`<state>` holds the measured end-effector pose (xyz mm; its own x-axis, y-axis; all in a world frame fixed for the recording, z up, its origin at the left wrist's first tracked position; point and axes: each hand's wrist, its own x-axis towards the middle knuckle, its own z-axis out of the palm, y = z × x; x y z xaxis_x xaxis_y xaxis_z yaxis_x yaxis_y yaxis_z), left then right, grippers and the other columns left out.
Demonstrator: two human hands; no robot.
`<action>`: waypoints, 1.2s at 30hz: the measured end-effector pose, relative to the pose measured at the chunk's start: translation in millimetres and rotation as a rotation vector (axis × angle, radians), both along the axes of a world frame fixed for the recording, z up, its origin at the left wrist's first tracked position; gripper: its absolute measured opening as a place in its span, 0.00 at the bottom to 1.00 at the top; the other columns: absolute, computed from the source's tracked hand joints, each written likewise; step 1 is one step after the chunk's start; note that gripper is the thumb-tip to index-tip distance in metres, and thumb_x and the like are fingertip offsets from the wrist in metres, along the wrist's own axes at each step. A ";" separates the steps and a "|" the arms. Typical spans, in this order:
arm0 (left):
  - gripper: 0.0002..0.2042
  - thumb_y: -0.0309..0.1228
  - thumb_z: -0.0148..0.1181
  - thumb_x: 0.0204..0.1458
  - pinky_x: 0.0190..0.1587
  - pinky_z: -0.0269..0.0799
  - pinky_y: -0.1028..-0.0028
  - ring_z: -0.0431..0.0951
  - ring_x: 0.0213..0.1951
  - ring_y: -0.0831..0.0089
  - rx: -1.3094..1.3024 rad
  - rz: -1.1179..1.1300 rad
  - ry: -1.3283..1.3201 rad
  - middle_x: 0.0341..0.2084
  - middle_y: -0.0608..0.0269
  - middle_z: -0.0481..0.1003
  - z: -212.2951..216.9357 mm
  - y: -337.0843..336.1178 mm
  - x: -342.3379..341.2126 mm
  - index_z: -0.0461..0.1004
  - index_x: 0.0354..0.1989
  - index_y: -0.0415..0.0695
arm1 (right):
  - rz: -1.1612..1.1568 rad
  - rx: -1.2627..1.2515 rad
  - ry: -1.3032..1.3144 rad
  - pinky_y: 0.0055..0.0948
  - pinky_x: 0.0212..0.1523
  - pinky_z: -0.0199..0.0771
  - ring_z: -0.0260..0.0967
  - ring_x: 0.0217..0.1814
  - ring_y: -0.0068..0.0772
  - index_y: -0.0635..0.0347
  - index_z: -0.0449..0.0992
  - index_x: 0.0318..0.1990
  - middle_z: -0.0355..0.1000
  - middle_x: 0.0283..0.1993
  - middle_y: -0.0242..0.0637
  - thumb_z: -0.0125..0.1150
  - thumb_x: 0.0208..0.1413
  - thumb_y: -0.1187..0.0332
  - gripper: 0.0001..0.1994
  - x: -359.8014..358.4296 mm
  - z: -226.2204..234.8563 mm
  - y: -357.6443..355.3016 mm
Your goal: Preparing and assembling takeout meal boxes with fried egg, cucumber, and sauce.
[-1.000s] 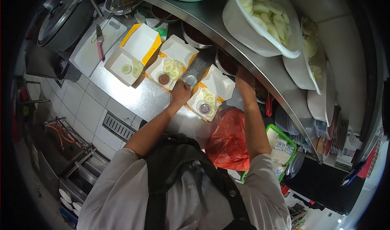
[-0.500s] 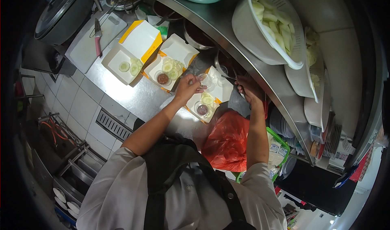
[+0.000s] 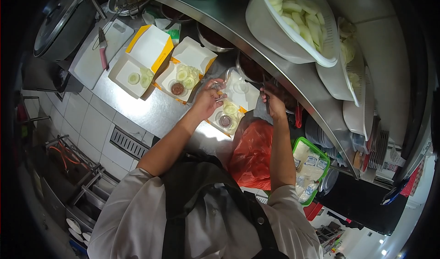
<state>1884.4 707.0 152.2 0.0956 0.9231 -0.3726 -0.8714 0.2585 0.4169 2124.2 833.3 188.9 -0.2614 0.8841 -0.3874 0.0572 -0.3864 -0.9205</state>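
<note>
My left hand (image 3: pixel 208 102) is closed, its fingers curled around a small clear plastic cup (image 3: pixel 219 86) that is hard to make out. It hovers over the nearest open takeaway box (image 3: pixel 245 97), which holds cucumber slices (image 3: pixel 230 108) and a clear cup of dark red sauce (image 3: pixel 225 120). My right hand (image 3: pixel 274 102) grips the dark handle of a long utensil (image 3: pixel 266 88) beside a pot of dark sauce (image 3: pixel 250 67); the utensil's head cannot be made out. Left of my left hand, another open box (image 3: pixel 192 52) contains cucumber, pale shredded vegetable and a sauce cup (image 3: pixel 177 88).
A third open box (image 3: pixel 149 43) holds cucumber. A pink-handled knife (image 3: pixel 103 53) lies on a white cutting board (image 3: pixel 87 62). The metal shelf (image 3: pixel 220 27) overhangs the pots and bears a white basket (image 3: pixel 270 39) of cut cucumber. A red plastic bag (image 3: pixel 254 156) and green basket (image 3: pixel 316 192) sit near my right forearm.
My left hand has drawn the clear cup slightly left, away from the pot. My right hand still grips the utensil and has turned a little. The whole view has shifted slightly.
</note>
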 end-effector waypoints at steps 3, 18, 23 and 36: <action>0.15 0.29 0.51 0.50 0.38 0.67 0.72 0.72 0.37 0.67 -0.088 0.056 -0.096 0.40 0.63 0.69 0.2 12.3 5.4 0.66 0.48 0.50 | -0.011 0.035 -0.010 0.17 0.23 0.60 0.61 0.25 0.18 0.65 0.69 0.46 0.70 0.34 0.35 0.54 0.53 0.76 0.12 1.0 8.8 -11.5; 0.16 0.39 0.40 0.59 0.43 0.63 0.72 0.71 0.41 0.69 -0.121 0.207 -0.115 0.41 0.64 0.70 5.6 28.3 35.2 0.62 0.52 0.47 | 0.295 0.855 -0.783 0.40 0.40 0.69 0.67 0.39 0.52 0.65 0.70 0.50 0.67 0.36 0.51 0.48 0.55 0.76 0.14 -47.2 41.4 -132.1; 0.16 0.39 0.41 0.57 0.43 0.62 0.72 0.72 0.42 0.68 -0.062 0.160 -0.169 0.41 0.64 0.72 2.0 27.0 36.3 0.65 0.51 0.49 | 0.296 0.901 -0.811 0.40 0.38 0.70 0.69 0.36 0.48 0.64 0.71 0.49 0.68 0.35 0.49 0.48 0.56 0.76 0.14 -50.6 46.6 -136.2; 0.13 0.39 0.41 0.57 0.40 0.64 0.72 0.74 0.39 0.67 -0.008 0.075 -0.239 0.41 0.61 0.74 -0.7 28.7 18.3 0.69 0.46 0.51 | -0.126 0.026 0.105 0.16 0.14 0.54 0.55 0.15 0.15 0.67 0.71 0.47 0.71 0.32 0.34 0.51 0.55 0.73 0.13 -19.3 49.1 -86.7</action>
